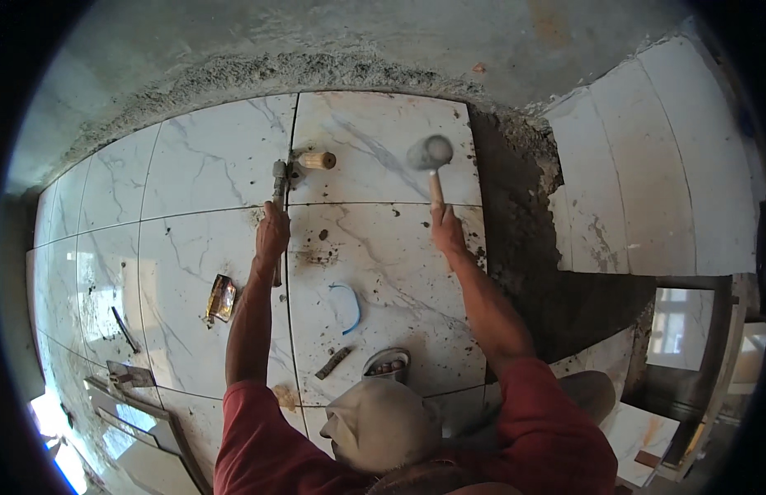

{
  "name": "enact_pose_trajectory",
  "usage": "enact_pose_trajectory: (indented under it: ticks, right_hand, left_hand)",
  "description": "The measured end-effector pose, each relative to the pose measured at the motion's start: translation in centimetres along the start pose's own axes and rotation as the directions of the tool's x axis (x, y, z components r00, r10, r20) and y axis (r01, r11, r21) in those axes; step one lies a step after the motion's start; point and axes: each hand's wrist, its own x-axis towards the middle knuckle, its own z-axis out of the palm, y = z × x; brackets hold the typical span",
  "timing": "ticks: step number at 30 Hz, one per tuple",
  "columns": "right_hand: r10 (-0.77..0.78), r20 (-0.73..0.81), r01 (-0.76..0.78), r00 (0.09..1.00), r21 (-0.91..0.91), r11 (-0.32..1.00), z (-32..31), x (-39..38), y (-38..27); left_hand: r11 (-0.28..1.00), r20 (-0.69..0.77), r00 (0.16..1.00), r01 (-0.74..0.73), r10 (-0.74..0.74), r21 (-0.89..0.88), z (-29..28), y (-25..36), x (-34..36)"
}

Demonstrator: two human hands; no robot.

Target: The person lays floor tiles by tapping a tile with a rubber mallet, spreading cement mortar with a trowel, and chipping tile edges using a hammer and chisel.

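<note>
I am in a room under construction, a tiling site. Large glossy white marble-patterned floor tiles (209, 157) lie in rows, spattered with grey mortar specks. Beside them runs a strip of bare dark wet mortar bed (523, 214), not yet covered. A rough grey cement wall (317, 41) rises beyond, with crumbly mortar along its foot. More white wall tiles (647, 165) stand at the right. A blurred rubber mallet with wooden handle (432, 161) sits in my right grip (447, 231), a tiler's tool.
</note>
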Motion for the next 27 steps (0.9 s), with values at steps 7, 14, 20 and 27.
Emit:
enact_pose_trajectory:
  ticks: [7, 14, 20, 27]
  right_hand:
    - [-0.032, -0.094, 0.055, 0.995, 0.26, 0.964, 0.7, 3.7, -5.8]
    - [-0.004, 0.007, 0.001, 1.0, 0.347, 0.938, 2.1, 5.0, -11.9]
    - [-0.004, -0.036, 0.014, 0.999, 0.286, 0.958, 2.2, 4.3, -9.7]
    - [-0.044, -0.18, 0.108, 0.983, 0.367, 0.924, 3.0, -4.7, -6.4]
  left_hand:
    - [0.999, -0.02, 1.0, 0.023, -0.022, 0.04, -0.3, -1.2, -0.3]
    - [0.994, -0.04, 0.998, 0.046, -0.042, 0.102, -0.8, -1.8, -0.1]
    - [0.991, -0.033, 0.994, 0.108, -0.106, 0.077, -1.0, 1.2, -0.5]
    - [0.968, -0.072, 0.986, 0.159, -0.147, 0.194, -2.6, 1.0, -1.2]
